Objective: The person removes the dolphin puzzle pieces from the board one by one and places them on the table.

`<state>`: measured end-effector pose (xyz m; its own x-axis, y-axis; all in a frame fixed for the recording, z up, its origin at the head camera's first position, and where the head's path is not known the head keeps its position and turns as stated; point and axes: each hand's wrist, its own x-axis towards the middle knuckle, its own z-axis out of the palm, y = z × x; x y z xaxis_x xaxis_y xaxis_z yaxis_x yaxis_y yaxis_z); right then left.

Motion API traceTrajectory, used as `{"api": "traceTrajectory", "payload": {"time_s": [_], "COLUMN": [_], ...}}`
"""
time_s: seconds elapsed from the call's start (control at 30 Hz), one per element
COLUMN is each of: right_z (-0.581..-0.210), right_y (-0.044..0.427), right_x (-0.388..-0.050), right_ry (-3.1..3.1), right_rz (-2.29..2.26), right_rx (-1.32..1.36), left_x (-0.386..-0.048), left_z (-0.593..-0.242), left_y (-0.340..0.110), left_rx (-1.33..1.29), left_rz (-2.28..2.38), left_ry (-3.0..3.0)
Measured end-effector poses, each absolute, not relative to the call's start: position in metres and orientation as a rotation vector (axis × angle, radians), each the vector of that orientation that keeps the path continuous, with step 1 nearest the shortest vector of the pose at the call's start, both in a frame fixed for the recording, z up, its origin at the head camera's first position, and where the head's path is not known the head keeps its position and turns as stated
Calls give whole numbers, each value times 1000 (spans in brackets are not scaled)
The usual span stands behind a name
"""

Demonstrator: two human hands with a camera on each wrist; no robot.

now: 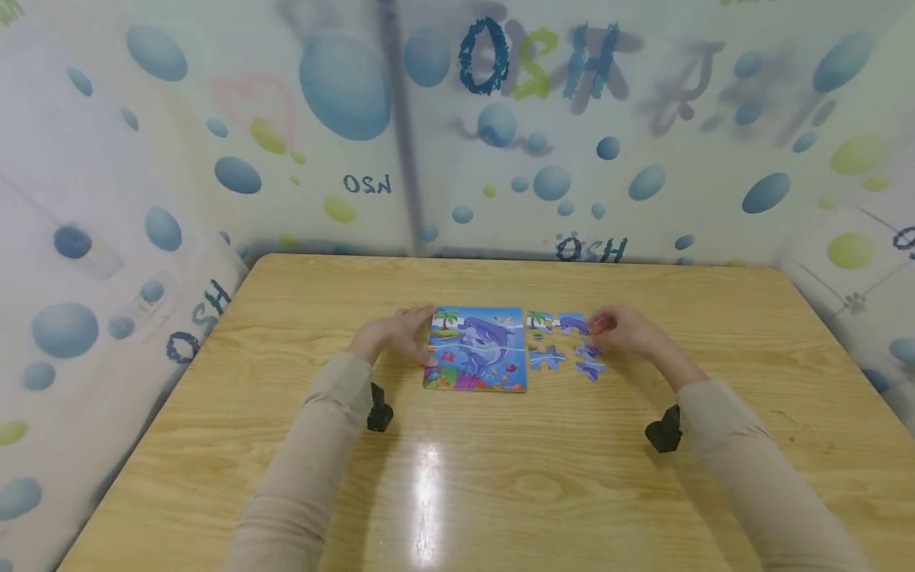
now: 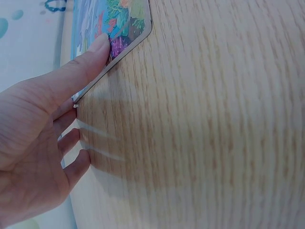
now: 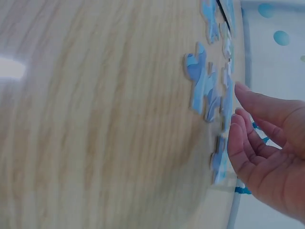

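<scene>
A square dolphin jigsaw puzzle (image 1: 477, 349) lies flat on the wooden table. My left hand (image 1: 400, 334) is at its left side, the thumb (image 2: 97, 50) resting on the picture and the other fingers by the edge. To the right lie several loose jigsaw pieces, among them a palm-tree piece (image 1: 539, 320), a dolphin-head piece (image 1: 572, 322) and a blue piece (image 1: 546, 357). Beside the dolphin-head piece is my right hand (image 1: 620, 328), fingers loosely bent. In the right wrist view a gap shows between thumb and fingers, with pieces (image 3: 202, 81) close by.
The light wooden table (image 1: 529, 477) reaches back to a pale curtain (image 1: 457, 159) printed with blue and green dots and letters. Dark mounts (image 1: 665, 429) sit under both wrists. A bright lamp reflection lies on the tabletop in front.
</scene>
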<state>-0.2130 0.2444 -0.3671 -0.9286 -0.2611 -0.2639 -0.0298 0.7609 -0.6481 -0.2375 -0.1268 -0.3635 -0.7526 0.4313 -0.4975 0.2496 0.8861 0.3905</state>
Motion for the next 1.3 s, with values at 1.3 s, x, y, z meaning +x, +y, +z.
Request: {"api": "traceTrajectory", "payload": {"time_s": [1.3], "right_z": [-359], "right_y": [130], "right_x": [-234], "right_ry": [2521], "right_rz": [-795], "right_rx": [-466], "left_x": [-237], "left_z": [-361], "left_y": [-127], "left_rx": [483], "left_rz": [408], "left_ry": [2451]}}
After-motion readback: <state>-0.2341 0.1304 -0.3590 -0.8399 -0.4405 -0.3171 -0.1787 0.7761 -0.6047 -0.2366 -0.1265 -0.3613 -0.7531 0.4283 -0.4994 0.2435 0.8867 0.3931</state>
